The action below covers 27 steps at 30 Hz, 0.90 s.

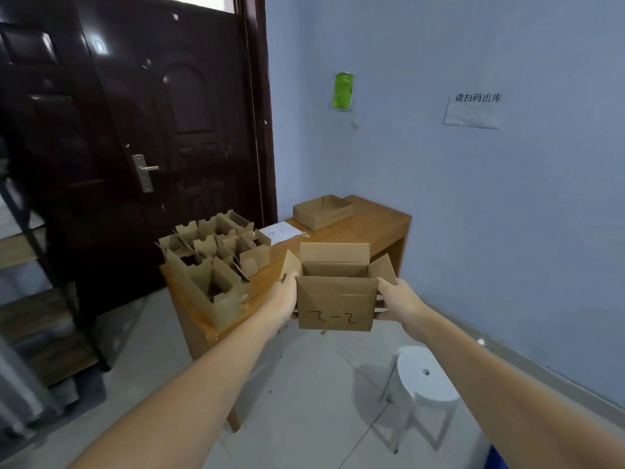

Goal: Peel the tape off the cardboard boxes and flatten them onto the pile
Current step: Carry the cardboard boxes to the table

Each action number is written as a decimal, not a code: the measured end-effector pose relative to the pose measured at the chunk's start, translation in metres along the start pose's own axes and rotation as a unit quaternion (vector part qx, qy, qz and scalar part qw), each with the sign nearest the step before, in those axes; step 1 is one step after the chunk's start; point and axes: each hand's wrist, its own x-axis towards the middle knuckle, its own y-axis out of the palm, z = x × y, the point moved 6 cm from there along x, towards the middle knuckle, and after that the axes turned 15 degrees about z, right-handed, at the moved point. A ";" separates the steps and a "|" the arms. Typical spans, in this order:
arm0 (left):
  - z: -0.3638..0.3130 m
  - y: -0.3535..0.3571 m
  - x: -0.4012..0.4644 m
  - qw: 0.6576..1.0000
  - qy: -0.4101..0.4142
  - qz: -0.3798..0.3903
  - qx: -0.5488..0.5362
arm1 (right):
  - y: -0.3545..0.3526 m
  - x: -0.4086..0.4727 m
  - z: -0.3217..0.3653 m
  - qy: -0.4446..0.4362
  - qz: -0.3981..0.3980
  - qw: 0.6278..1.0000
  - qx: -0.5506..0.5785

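Observation:
I hold a small brown cardboard box (336, 304) in the air over the near edge of the wooden table (368, 231). Its top flaps stand open and dark handwriting marks its near face. My left hand (283, 297) grips its left side and my right hand (397, 301) grips its right side. A cluster of several open cardboard boxes (211, 262) covers the table's left end. A low open box (323, 211) sits at the table's far end. No tape shows on the held box from here.
A white sheet of paper (282, 231) lies on the table behind the held box. A white round stool (422, 377) stands on the tiled floor at the right. A dark door (145, 130) is behind the table, metal shelving (33, 299) at the left.

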 end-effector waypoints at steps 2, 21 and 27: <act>-0.016 0.009 0.039 1.000 -0.009 0.003 -0.004 | -0.023 0.034 0.007 0.000 -0.005 1.000 -0.006; -0.120 0.022 0.360 0.997 -0.022 -0.076 -0.022 | -0.177 0.432 0.053 0.015 0.102 0.995 0.000; -0.133 -0.030 0.456 0.990 -0.019 -0.114 -0.081 | -0.163 0.562 0.079 0.013 0.132 0.991 -0.014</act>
